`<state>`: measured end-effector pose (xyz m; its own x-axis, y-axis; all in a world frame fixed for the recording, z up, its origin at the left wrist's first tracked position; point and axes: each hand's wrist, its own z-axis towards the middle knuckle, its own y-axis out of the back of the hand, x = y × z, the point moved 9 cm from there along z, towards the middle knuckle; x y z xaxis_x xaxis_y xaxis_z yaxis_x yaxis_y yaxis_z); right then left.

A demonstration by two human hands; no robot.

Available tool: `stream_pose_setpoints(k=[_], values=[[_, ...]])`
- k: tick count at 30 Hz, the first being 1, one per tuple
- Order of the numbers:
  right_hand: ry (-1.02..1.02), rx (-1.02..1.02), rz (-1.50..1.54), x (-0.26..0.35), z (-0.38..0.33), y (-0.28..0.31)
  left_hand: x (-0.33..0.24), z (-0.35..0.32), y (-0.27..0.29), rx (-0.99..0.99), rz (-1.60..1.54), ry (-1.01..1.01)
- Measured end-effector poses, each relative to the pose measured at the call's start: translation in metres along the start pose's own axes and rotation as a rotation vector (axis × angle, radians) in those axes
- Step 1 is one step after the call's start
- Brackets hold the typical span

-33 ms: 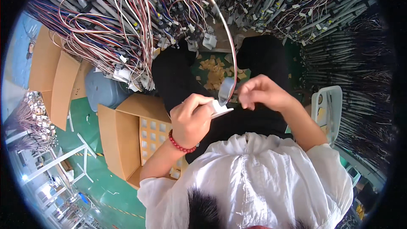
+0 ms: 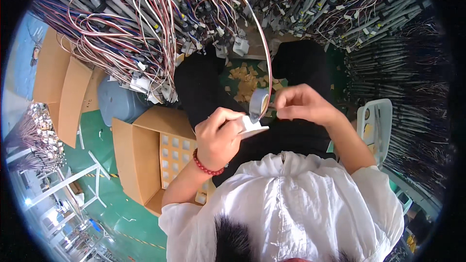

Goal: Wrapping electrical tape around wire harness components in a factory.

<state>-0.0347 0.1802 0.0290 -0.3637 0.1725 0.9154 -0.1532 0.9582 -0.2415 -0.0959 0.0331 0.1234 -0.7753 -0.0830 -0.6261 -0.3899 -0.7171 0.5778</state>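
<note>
My left hand point(image 2: 218, 136), a red bead bracelet at its wrist, grips a white plastic housing point(image 2: 252, 125) with a flat square edge. A bundle of thin red, white and dark wires point(image 2: 264, 43) arches down from the top to this housing. Against the wires and the housing rests what looks like a small roll of grey tape point(image 2: 258, 103). My right hand point(image 2: 303, 104) is just right of the roll, its thumb and forefinger pinched together. Whatever is between those fingertips is too small and blurred to tell.
Wire harnesses point(image 2: 121, 24) hang thickly at upper left, with more grey cables point(image 2: 383, 87) along the right. An open cardboard box point(image 2: 138, 165) with a gridded insert stands left, near a blue-grey stool point(image 2: 121, 99). Tan scraps point(image 2: 245, 80) litter the green floor. A white plastic chair point(image 2: 374, 126) is at right.
The roll has turned slightly, showing more of its tan core. My right hand's fingers have shifted slightly, and my left hand stays nearly still on the white housing.
</note>
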Motion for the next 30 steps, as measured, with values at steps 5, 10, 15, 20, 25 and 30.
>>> stream_pose_setpoints(k=[5,10,15,20,25,30], values=[[0.306,0.059,-0.276,0.075,0.005,-0.023,0.015,-0.012,-0.010,0.041,-0.327,0.205],[0.528,-0.031,-0.627,0.098,0.000,-0.028,0.022,-0.012,-0.018,0.073,-0.504,0.328],[0.621,-0.007,-0.664,0.106,-0.008,-0.033,0.031,-0.020,-0.033,0.077,-0.890,0.458],[0.381,0.168,-0.588,0.098,-0.007,-0.039,0.040,-0.035,-0.044,0.066,-1.205,0.697],[-0.044,0.228,-0.013,0.052,-0.009,-0.040,0.036,-0.020,-0.025,0.135,-0.651,0.515],[-0.259,0.196,0.817,0.015,-0.006,-0.048,-0.018,0.002,0.000,0.059,0.327,-0.091]])
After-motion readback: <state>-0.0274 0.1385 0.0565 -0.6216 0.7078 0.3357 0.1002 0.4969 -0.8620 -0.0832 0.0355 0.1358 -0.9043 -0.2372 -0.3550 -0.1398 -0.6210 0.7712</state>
